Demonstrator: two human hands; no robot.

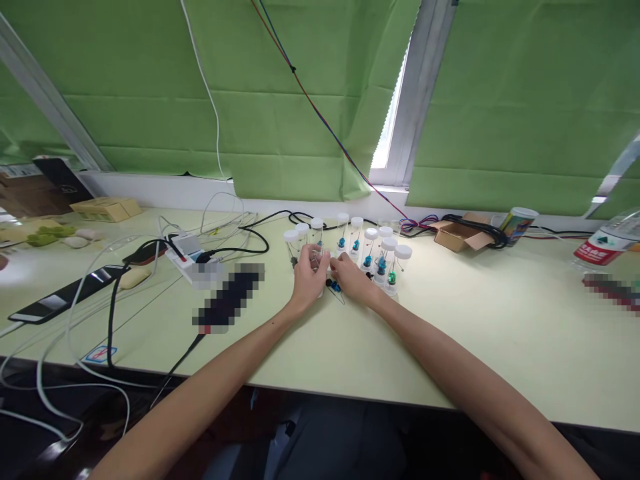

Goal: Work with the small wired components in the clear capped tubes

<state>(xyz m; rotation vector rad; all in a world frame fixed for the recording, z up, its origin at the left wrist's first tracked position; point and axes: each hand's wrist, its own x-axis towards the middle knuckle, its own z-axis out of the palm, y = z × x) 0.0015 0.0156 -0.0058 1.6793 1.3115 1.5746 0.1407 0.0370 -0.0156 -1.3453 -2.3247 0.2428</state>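
Observation:
My left hand (309, 279) is closed around what looks like a clear vial (316, 259), mostly hidden by the fingers. Close against it, my right hand (353, 279) has its fingers pinched together; what is in them is hidden. Below the hands, a small blue and black piece with a bent wire (334, 287) lies on the table. Several white-capped clear vials stand around both hands. A vial with a green piece (393, 275) is to the right, a vial with a blue piece (369, 253) is nearer the right hand, and another capped vial (291, 244) is behind the left hand.
The pale table (475, 327) runs along a wall with green blinds (300, 133). Left are a power strip (187, 260), tangled cables and a blurred dark object (230, 297). An open cardboard box (459, 235), a printed can (519, 225) and a large bottle (607, 243) stand right.

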